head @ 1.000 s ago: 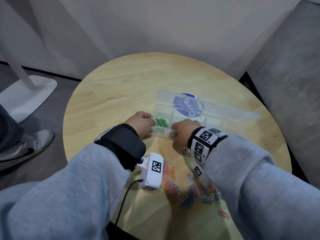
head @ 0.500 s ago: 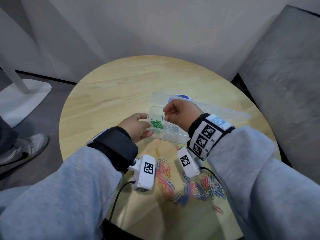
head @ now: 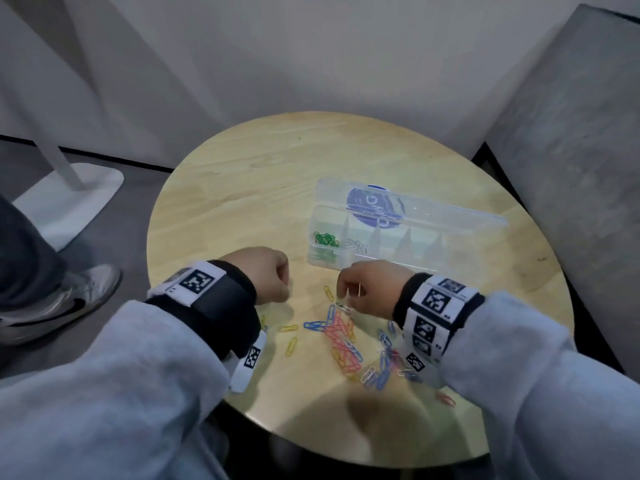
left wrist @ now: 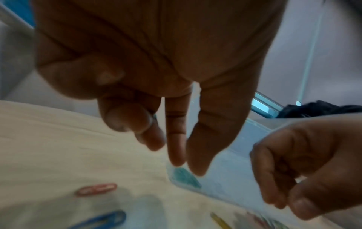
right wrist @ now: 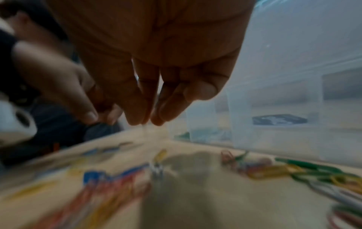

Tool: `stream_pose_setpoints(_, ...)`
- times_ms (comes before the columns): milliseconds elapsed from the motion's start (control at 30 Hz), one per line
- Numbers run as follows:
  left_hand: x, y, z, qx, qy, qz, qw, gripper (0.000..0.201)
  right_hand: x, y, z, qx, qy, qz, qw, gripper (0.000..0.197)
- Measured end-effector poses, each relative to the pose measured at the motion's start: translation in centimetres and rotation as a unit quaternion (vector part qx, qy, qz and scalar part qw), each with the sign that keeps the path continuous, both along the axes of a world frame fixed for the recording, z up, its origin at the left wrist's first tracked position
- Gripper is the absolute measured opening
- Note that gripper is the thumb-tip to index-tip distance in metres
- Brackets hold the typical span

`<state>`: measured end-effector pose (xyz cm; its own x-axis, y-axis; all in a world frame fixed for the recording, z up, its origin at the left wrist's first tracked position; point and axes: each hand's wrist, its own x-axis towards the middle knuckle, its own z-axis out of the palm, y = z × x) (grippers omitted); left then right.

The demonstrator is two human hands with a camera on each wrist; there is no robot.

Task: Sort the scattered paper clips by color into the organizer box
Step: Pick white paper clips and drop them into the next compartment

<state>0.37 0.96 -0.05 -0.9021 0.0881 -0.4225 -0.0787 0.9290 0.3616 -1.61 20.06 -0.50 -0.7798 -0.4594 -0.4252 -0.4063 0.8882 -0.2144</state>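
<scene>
Pinches thin white wire paper clip (head: 347, 294) in right hand (head: 370, 289); left hand (head: 266, 275) curled, contents unclear. Likely light, slippery, snag-prone; grip mid-loop.

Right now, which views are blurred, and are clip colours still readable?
Head view: sharp, green clips in organizer box readable. Left wrist: soft, left hand dark, backlit. Right wrist: heavy motion blur, loose clips smear to streaks; pale clip pinched by right hand barely shows.
</scene>
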Motion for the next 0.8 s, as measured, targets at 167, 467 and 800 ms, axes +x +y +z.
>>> stream_pose_setpoints(167,1.3,3.4,-1.5,-0.04,-0.025,-0.071,0.996,0.008,1.0,-0.6,-2.1,0.047,0.006,0.044,0.998,0.032)
stream_pose_setpoints(467,1.1,5.4,-3.9,-0.089,-0.041,-0.109,0.989,0.02,0.3,-1.0,-2.9,0.048,-0.009,0.02,0.999,0.016)
stream_pose_setpoints(800,1.0,5.5,-4.3,-0.081,-0.065,-0.107,0.989,0.018,0.4,1.7,-2.1,-0.074,-0.044,-0.124,0.989,0.026)
